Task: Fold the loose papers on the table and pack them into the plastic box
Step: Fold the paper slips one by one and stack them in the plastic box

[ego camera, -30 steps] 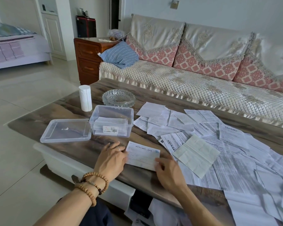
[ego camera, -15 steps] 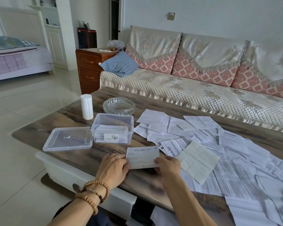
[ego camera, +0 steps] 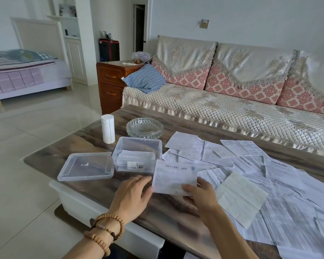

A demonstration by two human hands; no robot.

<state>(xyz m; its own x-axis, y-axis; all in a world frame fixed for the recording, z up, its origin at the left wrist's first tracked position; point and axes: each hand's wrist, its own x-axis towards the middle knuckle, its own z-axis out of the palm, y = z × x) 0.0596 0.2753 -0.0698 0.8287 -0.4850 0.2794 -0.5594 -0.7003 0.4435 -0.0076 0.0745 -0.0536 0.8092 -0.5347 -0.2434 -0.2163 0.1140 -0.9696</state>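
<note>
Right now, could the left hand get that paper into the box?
Probably yes. The box stands open, its lid lying beside it, just beyond the left hand, with nothing between. The right hand also holds the paper.
</note>
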